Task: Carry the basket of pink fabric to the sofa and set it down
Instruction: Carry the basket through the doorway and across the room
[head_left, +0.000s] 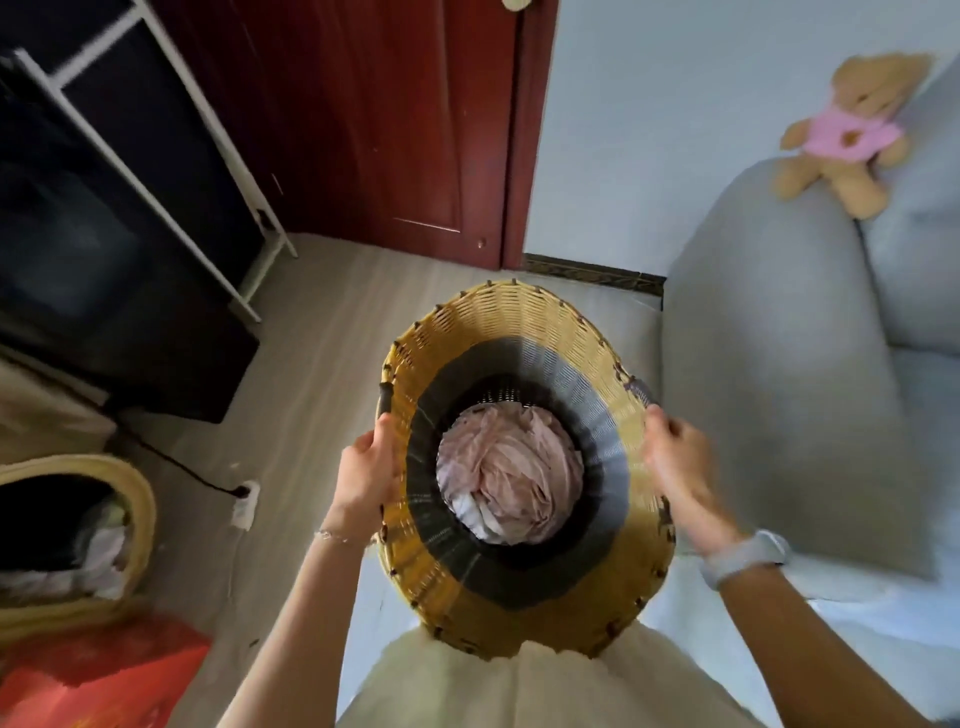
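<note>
A tall woven basket (519, 322), yellow at the rim with a dark grey band inside, is held up in front of my body. Crumpled pink fabric (511, 478) lies at its bottom. My left hand (366, 470) grips the basket's left rim beside a dark handle. My right hand (675, 467) grips the right rim by the other handle and looks blurred. The grey sofa (779, 332) stands directly to the right of the basket, its armrest close to my right hand.
A teddy bear (844, 132) in a pink top sits on the sofa's arm. A red door (374, 119) is ahead. A black-and-white rack (119, 171) stands left. A second basket (72, 530), a red bag (98, 675) and a power strip (245, 501) lie on the floor.
</note>
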